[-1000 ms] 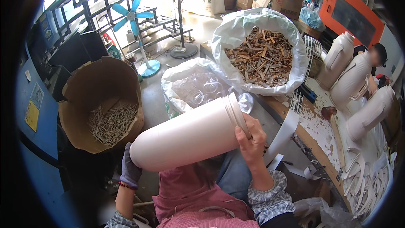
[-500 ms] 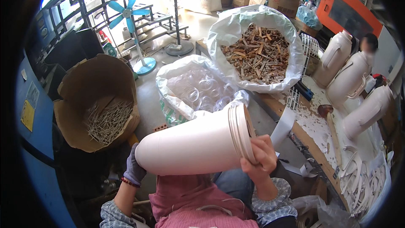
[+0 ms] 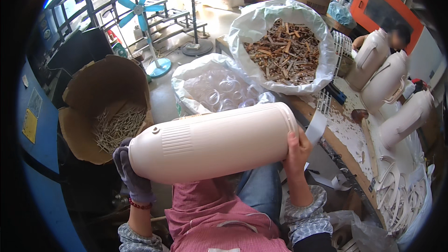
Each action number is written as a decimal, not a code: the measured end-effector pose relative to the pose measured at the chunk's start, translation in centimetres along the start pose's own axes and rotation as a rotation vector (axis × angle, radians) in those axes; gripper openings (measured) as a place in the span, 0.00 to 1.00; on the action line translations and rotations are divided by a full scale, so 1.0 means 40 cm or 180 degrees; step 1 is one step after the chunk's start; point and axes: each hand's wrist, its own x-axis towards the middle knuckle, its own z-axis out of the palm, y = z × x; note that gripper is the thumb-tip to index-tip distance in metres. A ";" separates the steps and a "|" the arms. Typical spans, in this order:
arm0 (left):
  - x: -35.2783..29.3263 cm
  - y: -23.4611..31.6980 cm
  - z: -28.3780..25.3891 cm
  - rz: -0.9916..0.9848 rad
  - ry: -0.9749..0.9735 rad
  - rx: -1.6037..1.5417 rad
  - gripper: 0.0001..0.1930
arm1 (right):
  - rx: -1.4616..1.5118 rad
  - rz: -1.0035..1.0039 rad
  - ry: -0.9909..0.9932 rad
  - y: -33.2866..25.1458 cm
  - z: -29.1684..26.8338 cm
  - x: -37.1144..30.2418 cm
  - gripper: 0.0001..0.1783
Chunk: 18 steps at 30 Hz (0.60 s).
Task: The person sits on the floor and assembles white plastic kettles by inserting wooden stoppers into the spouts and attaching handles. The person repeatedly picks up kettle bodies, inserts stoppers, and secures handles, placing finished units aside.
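Left of the worktop (image 3: 345, 128), there's this long pale cylinder (image 3: 219, 142) held sideways, gloved left hand (image 3: 133, 171) grasping one end, bare right hand (image 3: 297, 151) gripping the other, probably for balance.

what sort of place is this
Probably a small factory or workshop: three matching pale jugs stand on a worn bench, a white sack holds a heap of brown strips, and a box holds many thin, pale sticks.
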 end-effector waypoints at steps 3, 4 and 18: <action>-0.051 -0.140 0.037 -0.1567 0.0131 -0.2265 0.13 | -0.0596 -0.0914 0.0029 -0.042 0.005 -0.027 0.16; -0.070 -0.180 0.044 -0.1806 0.0148 -0.2651 0.13 | -0.0788 -0.1151 -0.0015 -0.058 0.003 -0.042 0.16; -0.171 -0.369 -0.018 -0.2852 -0.2223 -0.3178 0.17 | -0.1161 -0.3854 -0.1517 -0.266 0.035 -0.125 0.16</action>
